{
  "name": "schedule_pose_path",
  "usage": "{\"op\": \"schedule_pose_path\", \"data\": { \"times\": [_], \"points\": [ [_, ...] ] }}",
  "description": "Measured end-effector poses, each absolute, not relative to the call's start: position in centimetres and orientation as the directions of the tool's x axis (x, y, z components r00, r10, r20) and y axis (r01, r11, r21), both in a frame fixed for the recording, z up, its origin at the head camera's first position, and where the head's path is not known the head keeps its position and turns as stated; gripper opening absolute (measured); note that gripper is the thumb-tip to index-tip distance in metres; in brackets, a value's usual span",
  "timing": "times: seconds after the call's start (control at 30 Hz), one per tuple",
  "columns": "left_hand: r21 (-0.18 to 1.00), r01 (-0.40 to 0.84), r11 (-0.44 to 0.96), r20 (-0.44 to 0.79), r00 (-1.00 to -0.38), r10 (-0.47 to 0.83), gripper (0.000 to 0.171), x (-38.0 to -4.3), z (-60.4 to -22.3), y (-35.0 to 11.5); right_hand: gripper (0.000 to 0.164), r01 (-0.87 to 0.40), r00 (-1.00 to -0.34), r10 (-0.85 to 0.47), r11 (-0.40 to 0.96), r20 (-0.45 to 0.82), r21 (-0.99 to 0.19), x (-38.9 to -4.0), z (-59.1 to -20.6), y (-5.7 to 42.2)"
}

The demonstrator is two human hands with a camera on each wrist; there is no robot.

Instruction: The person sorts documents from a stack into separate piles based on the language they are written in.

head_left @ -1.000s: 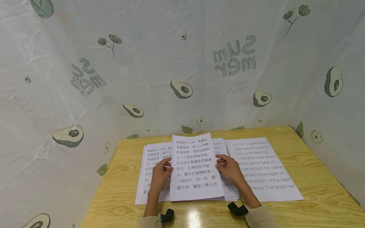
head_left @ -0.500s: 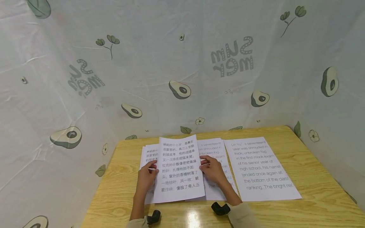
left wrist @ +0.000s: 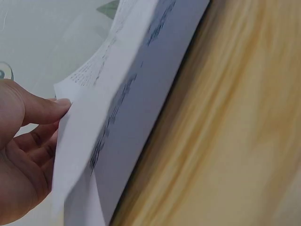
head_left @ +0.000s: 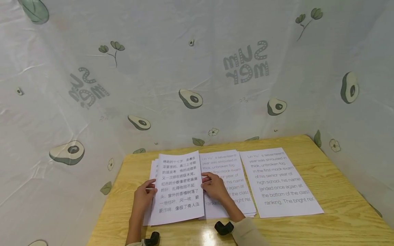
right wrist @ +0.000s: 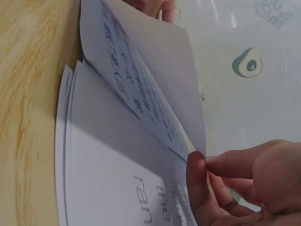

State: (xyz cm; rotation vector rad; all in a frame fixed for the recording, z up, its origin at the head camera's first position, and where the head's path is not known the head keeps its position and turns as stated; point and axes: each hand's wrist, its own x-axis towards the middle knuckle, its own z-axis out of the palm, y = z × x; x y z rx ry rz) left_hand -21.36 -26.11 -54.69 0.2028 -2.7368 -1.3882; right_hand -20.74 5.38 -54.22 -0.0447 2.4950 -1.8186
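A white sheet with printed Chinese text (head_left: 178,188) is held by both hands over a stack of similar Chinese pages (head_left: 155,167) on the left of the table. My left hand (head_left: 144,197) pinches its left edge; in the left wrist view the thumb (left wrist: 49,110) lies on the paper. At the right edge, my right hand (head_left: 214,187) grips the sheet between thumb and fingers, and the right wrist view has the paper bowed (right wrist: 188,84) and raised along that side. Beneath the right hand lies a stack of English pages (head_left: 223,164), partly covered by the hand and forearm.
Another English page (head_left: 281,184) lies to the right of the English stack. The wooden table (head_left: 335,191) backs onto a white curtain (head_left: 160,68) printed with avocados. Black angled pieces (head_left: 224,228) sit at both wrists.
Both hands have carried the Chinese sheet leftward, from over the English stack to over the Chinese stack. The English stack's top page is now largely uncovered. The camera view has shifted slightly.
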Motion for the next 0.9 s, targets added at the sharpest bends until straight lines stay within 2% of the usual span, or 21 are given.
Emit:
{"op": "schedule_pose_path", "data": {
  "times": [0.37,0.9],
  "points": [
    [0.790,-0.103,0.605,-0.027,-0.991,-0.133,0.043,-21.1,-54.8,-29.6,0.047,0.002,-0.994,-0.107,0.256,-0.031,-0.967,-21.0,-54.4,2.5],
    [0.817,-0.113,0.566,-0.040,-0.989,-0.139,0.041,-21.7,-55.0,-30.0,0.046,-0.017,-0.997,-0.072,0.353,-0.009,-0.935,-21.1,-53.7,1.3]
  ]
}}
